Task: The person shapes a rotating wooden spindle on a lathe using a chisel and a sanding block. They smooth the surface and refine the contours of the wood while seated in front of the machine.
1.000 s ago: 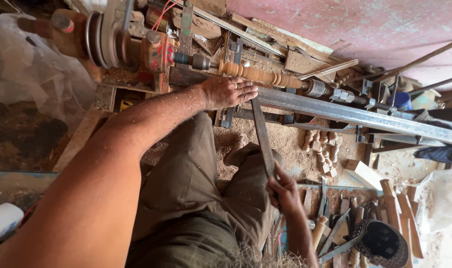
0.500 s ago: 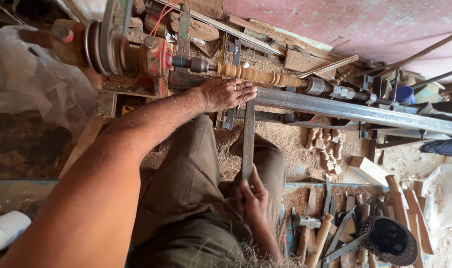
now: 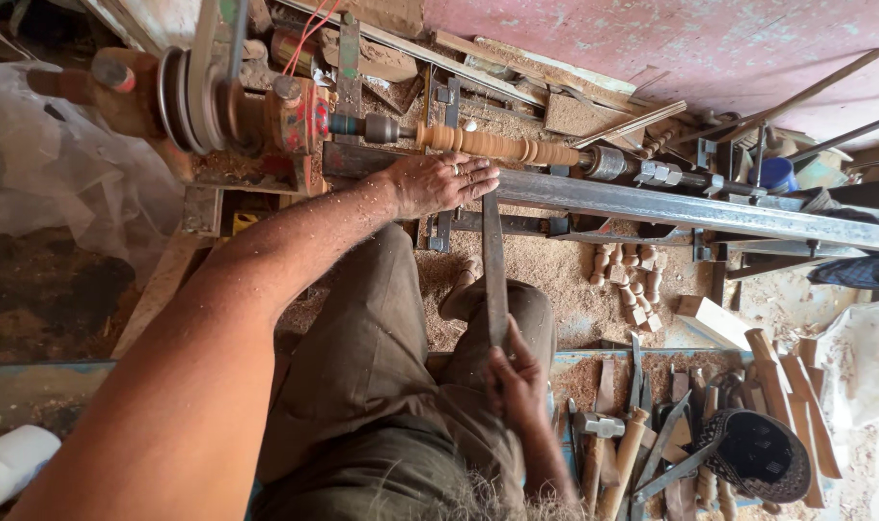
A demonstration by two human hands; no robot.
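A turned wooden spindle [image 3: 497, 147] with several grooves is mounted on a lathe, between the drive head [image 3: 295, 121] and the tail centre [image 3: 608, 162]. My left hand [image 3: 439, 181] rests on the steel tool rest bar [image 3: 671, 205] and presses down the far end of a long flat metal chisel [image 3: 494, 265]. My right hand [image 3: 517, 381] grips the near end of that chisel above my knee. The chisel tip lies at the bar, just under the spindle.
Sawdust covers the floor below the lathe. Several small turned wooden pieces [image 3: 628, 275] lie by the bar. A tray at lower right holds hammers [image 3: 604, 429], chisels and a dark bowl-shaped object [image 3: 753, 453]. Wooden slats [image 3: 796, 386] lean at the right. A plastic bag [image 3: 44, 145] sits at left.
My right hand has swung the chisel handle leftward and closer to my body, so the chisel now runs nearly straight up to the bar. My left hand stayed on the bar.
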